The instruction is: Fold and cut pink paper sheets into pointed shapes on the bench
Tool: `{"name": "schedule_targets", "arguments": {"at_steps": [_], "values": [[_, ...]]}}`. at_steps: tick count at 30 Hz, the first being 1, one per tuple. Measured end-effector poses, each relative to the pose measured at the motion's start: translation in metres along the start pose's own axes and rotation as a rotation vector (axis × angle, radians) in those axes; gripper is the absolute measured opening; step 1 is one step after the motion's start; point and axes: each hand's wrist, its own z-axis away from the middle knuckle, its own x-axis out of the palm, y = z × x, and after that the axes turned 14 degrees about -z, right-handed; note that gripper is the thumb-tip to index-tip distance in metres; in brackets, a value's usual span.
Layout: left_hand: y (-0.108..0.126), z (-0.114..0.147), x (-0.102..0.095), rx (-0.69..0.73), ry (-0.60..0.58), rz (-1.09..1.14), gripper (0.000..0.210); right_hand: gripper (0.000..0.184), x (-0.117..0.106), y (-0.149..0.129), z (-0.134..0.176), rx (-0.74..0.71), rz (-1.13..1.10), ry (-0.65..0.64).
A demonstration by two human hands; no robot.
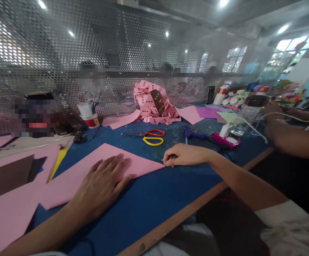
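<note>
A folded sheet of pink paper (90, 167) lies on the blue tabletop, narrowing to a point at its right. My left hand (103, 181) rests flat on it, fingers spread. At the pointed tip, my right hand (182, 155) has its fingers curled and pinched on the paper's corner. Just beyond the paper sit scissors (154, 133) with one red and one yellow handle loop, blades toward the left. A blue glue gun (195, 135) lies past my right hand. Behind these stands a crumpled-looking pink paper construction (157, 103) with dark dots.
More pink sheets (7, 213) and a brown piece (9, 176) lie at the left. A paper cup (91, 120) stands near the perforated metal screen (122, 53). At the right are a magenta power strip (227, 141), a glass jar (246, 115), a white cable and another person's arm (293, 135).
</note>
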Motion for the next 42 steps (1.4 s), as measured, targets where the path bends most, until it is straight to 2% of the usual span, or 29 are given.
{"name": "schedule_targets", "arguments": {"at_steps": [13, 27, 29, 31, 33, 36, 42], "values": [[0.0, 0.0, -0.001, -0.003, -0.02, 0.003, 0.059, 0.023, 0.005, 0.008, 0.006, -0.068, -0.005, 0.067], [0.001, -0.001, -0.002, -0.005, -0.013, -0.005, 0.059, 0.017, 0.006, 0.008, 0.008, -0.082, 0.022, 0.077], [0.001, -0.001, -0.002, -0.002, -0.02, -0.015, 0.06, 0.017, 0.011, 0.007, 0.006, -0.141, 0.019, 0.153], [0.002, -0.001, -0.004, -0.003, -0.028, -0.023, 0.061, 0.018, 0.017, 0.004, 0.001, -0.271, 0.046, 0.26], [0.003, 0.0, -0.005, -0.013, -0.03, -0.023, 0.06, 0.023, 0.024, 0.003, -0.005, -0.415, 0.117, 0.313], [0.004, 0.0, -0.007, -0.024, -0.023, -0.014, 0.059, 0.033, 0.035, 0.005, -0.014, -0.516, 0.252, 0.274], [0.003, 0.0, -0.003, -0.019, 0.013, 0.008, 0.057, 0.035, 0.043, 0.017, -0.021, -0.506, 0.405, 0.22]]}}
